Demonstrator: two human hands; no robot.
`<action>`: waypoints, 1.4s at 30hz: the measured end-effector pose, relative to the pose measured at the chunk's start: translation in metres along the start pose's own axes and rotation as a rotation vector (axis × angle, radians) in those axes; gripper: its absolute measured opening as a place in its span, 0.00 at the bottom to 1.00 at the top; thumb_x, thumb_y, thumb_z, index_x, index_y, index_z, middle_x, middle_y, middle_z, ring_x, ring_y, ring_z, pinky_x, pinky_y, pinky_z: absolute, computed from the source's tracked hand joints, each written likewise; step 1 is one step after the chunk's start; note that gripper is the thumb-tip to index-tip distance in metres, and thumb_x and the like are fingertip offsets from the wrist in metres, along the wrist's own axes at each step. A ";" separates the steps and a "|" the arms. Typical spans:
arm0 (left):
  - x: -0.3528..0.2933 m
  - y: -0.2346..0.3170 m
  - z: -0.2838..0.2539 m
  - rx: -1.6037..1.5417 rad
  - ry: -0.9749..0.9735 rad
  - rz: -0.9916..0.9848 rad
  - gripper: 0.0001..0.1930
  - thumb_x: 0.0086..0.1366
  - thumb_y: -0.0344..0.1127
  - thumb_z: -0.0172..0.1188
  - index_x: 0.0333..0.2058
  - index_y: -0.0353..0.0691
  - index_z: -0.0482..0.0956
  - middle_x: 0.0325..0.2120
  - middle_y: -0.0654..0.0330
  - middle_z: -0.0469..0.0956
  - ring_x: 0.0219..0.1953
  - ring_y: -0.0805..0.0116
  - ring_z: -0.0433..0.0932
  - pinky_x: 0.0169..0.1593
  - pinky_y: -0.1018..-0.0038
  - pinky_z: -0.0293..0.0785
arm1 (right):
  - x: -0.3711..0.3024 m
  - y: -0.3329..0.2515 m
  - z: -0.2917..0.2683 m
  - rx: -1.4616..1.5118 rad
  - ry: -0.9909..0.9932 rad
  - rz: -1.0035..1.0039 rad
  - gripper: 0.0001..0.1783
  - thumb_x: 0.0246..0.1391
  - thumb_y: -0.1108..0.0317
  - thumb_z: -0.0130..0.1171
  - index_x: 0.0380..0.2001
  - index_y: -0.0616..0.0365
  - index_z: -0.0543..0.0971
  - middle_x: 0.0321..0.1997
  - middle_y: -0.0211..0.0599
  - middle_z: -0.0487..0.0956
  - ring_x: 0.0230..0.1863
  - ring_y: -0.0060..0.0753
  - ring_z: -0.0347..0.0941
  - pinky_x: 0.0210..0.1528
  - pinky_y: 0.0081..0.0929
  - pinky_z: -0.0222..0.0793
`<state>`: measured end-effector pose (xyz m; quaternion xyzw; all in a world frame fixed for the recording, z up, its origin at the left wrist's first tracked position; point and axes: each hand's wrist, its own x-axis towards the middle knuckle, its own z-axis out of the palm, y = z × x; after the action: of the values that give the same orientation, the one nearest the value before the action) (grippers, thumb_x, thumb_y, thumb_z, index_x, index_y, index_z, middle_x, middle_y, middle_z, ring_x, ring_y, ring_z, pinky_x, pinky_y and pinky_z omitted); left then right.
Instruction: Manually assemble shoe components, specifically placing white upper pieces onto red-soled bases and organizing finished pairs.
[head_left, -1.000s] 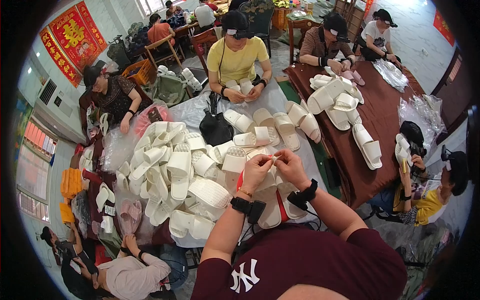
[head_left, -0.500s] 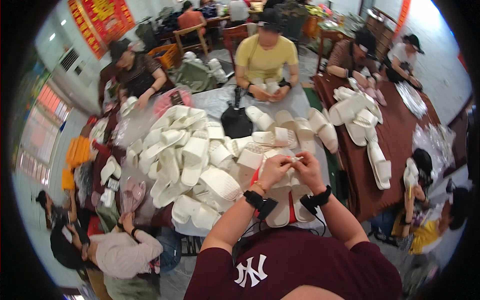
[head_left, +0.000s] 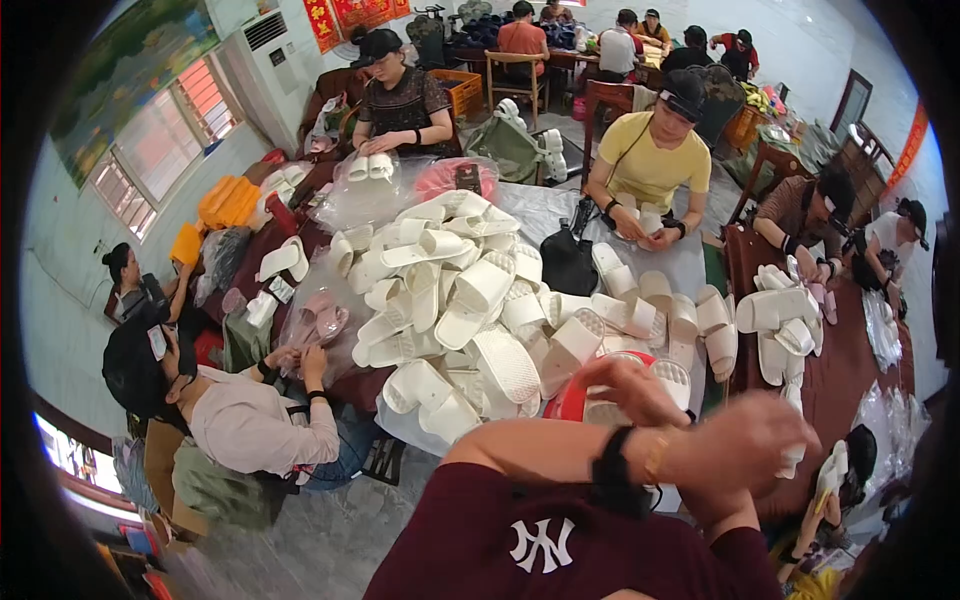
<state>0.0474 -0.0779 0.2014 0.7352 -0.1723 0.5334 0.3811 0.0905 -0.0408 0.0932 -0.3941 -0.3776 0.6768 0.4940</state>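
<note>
My left hand (head_left: 738, 446), with a gold bracelet and a black wrist strap, reaches across in front of my body. It overlaps my right forearm and is smeared by motion, so its grip cannot be made out. Past it, my right hand (head_left: 634, 390) hovers over a red, rounded surface (head_left: 568, 398) with cream slippers on it; its fingers are loosely spread and nothing shows in them. One of these slippers (head_left: 672, 380) lies just right of that hand. To the left rises a large heap of cream slippers (head_left: 478, 290) with textured soles.
A black bag (head_left: 568, 262) lies beyond the heap. Across the table, a person in yellow (head_left: 655, 165) handles slippers. At the left, a person in a pale top (head_left: 255, 415) holds pink slippers in clear plastic. A brown-covered table (head_left: 850, 345) with more slippers stands to the right.
My hands, earlier together over the slippers holding something small, have parted. The left has swung right across my right forearm. The view has turned, shifting the scene rightward.
</note>
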 end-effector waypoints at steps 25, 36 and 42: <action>0.022 0.094 0.109 -0.507 -0.306 0.094 0.08 0.48 0.37 0.59 0.23 0.38 0.76 0.23 0.54 0.74 0.28 0.54 0.76 0.34 0.63 0.71 | 0.044 0.003 0.073 -0.112 -1.070 0.347 0.30 0.45 0.45 0.65 0.35 0.61 0.68 0.32 0.26 0.67 0.35 0.18 0.63 0.36 0.20 0.60; -0.001 0.002 0.014 -0.271 -0.749 -0.406 0.11 0.55 0.39 0.58 0.30 0.37 0.79 0.28 0.49 0.78 0.35 0.49 0.77 0.37 0.59 0.73 | -0.009 -0.018 -0.059 -0.839 0.277 -0.159 0.16 0.58 0.60 0.57 0.26 0.65 0.77 0.20 0.25 0.71 0.24 0.16 0.63 0.25 0.22 0.60; -0.161 -0.053 -0.102 0.352 -0.872 -1.154 0.21 0.62 0.50 0.53 0.34 0.34 0.79 0.27 0.43 0.78 0.31 0.44 0.78 0.36 0.56 0.73 | -0.099 0.040 -0.160 -0.537 0.805 -0.128 0.15 0.59 0.65 0.55 0.43 0.66 0.73 0.33 0.27 0.74 0.34 0.17 0.67 0.36 0.18 0.64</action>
<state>-0.0442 0.0083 0.0484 0.9040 0.1937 -0.0721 0.3742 0.2409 -0.1265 0.0080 -0.7141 -0.3412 0.3175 0.5223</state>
